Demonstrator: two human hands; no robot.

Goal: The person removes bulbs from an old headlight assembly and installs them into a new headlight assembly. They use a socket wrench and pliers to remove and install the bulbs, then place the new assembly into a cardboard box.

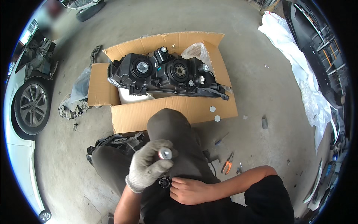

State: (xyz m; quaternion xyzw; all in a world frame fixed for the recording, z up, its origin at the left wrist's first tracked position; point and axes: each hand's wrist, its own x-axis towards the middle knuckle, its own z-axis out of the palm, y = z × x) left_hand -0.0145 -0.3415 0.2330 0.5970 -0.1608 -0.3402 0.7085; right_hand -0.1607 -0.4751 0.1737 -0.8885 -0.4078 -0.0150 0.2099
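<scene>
My left hand (149,164), in a pale knit glove, is closed around a small cylinder (165,153) with a silvery round end and a reddish band; its exact kind is unclear. My bare right hand (190,190) lies over my lap with fingers curled. At its fingertips is a black, round, ribbed cap (164,182), just below the glove. Beyond my knee, a black car headlight assembly (160,72) rests back side up across an open cardboard box (149,115). Two round openings and several small silvery adjusters show on its back.
Two pale discs (214,113) lie on the box's near flap. Orange-handled pliers (227,163) and a screwdriver (221,139) lie on the floor to the right. Black parts (112,143) sit by my left knee. A car wheel (33,108) stands left; white plastic sheeting (294,63) lies right.
</scene>
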